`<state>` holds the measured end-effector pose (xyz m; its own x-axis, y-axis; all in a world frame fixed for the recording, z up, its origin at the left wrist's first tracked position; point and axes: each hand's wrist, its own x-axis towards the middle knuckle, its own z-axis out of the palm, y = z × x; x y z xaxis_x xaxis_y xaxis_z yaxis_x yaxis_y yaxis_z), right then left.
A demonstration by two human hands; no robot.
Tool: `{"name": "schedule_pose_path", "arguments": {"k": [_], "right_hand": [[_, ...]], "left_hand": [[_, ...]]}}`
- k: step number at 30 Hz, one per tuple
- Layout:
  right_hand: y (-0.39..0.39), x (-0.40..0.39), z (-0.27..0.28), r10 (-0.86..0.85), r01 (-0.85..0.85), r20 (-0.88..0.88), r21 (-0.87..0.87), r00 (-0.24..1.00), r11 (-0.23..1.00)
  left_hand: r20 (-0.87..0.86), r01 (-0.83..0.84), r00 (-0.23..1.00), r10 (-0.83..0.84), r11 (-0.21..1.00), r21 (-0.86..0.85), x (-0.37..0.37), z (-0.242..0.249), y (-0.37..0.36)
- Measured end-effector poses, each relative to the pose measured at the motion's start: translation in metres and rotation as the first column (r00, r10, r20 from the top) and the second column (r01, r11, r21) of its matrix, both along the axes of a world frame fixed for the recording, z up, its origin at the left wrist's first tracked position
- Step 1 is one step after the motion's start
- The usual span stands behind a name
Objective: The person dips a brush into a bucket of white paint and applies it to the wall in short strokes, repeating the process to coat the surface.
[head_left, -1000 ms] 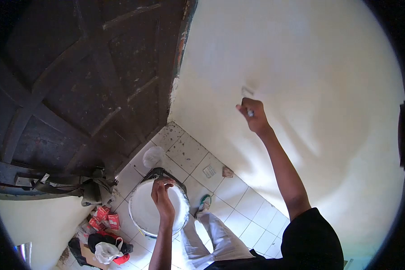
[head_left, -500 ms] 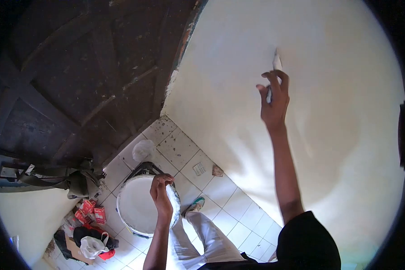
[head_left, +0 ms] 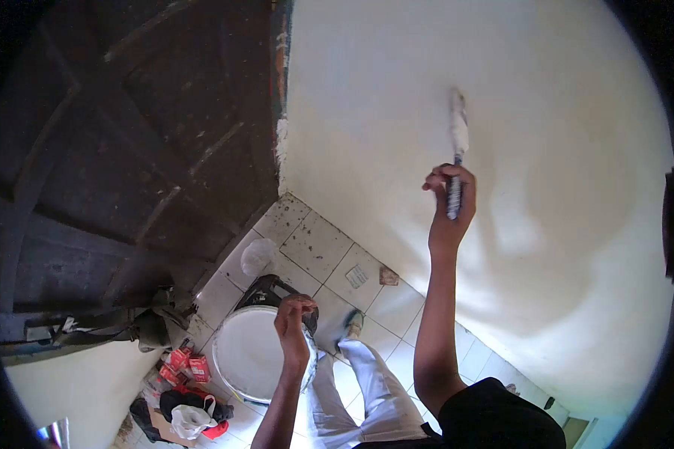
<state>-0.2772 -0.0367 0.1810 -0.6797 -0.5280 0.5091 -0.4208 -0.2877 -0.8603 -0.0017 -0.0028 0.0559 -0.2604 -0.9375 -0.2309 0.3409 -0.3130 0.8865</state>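
A paintbrush [head_left: 458, 138] with a whitened head and a dark, white-streaked handle is gripped in my right hand [head_left: 457, 196]. Its head points up along the pale wall [head_left: 367, 97], close to the surface. My left hand [head_left: 293, 325] is raised, fingers curled together, and nothing shows in them. Below, it overlaps the right side of a large round bucket [head_left: 251, 355] with a white top and smeared rim.
A dark panelled door [head_left: 120, 150] fills the left. On the tiled floor [head_left: 318, 243] lie a clear plastic bag [head_left: 259, 257], a brown fragment [head_left: 388, 276] and red boxes [head_left: 198, 368]. A white bag [head_left: 192, 420] lies among dark items at lower left.
My right hand and the paintbrush have moved down the wall, and more of the brush shows. My view has shifted, so the bucket and floor things appear further right and lower.
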Motion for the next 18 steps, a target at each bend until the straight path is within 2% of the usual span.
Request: {"name": "schedule_pose_path", "arguments": {"k": [2,3,5,7,9,10,11,13,17,18], "right_hand": [[0.009,-0.001,-0.003,0.127,-0.122,-0.009,0.216,0.992,0.969],[0.012,-0.001,-0.007,0.125,-0.121,-0.003,0.233,0.992,0.965],[0.015,-0.004,-0.014,0.296,-0.352,0.249,0.222,0.922,0.910],[0.021,-0.015,-0.030,0.341,-0.396,0.252,0.217,0.906,0.892],[0.027,-0.027,-0.042,0.439,-0.521,0.428,0.091,0.790,0.849],[0.029,-0.025,-0.048,0.300,-0.417,0.586,0.072,0.753,0.906],[0.028,-0.021,-0.050,0.245,-0.350,0.680,0.019,0.691,0.937],[0.030,-0.010,-0.071,0.131,-0.307,0.686,0.142,0.716,0.941],[0.018,0.022,-0.061,0.128,-0.242,0.677,0.076,0.724,0.967],[0.011,0.023,-0.051,0.124,-0.217,0.631,0.073,0.766,0.973]], "left_hand": [[-0.009,0.068,0.998,-0.068,0.997,0.020,-0.018,0.000,0.001],[-0.007,0.070,0.998,-0.070,0.997,0.038,-0.027,-0.002,0.001],[-0.025,0.134,0.990,-0.136,0.989,-0.061,-0.045,-0.007,-0.003],[-0.005,0.162,0.987,-0.162,0.986,-0.039,-0.060,-0.009,-0.005],[-0.028,0.144,0.989,-0.145,0.989,-0.024,-0.073,-0.008,-0.009],[-0.025,0.152,0.988,-0.153,0.988,-0.027,-0.080,-0.008,-0.010],[-0.028,0.144,0.989,-0.144,0.990,-0.004,-0.085,-0.007,-0.011],[-0.025,0.137,0.990,-0.137,0.991,0.008,-0.095,0.000,-0.015],[-0.042,0.089,0.995,-0.087,0.996,0.032,-0.107,0.017,-0.025],[-0.063,0.076,0.995,-0.073,0.996,0.040,-0.107,0.019,-0.027]]}}
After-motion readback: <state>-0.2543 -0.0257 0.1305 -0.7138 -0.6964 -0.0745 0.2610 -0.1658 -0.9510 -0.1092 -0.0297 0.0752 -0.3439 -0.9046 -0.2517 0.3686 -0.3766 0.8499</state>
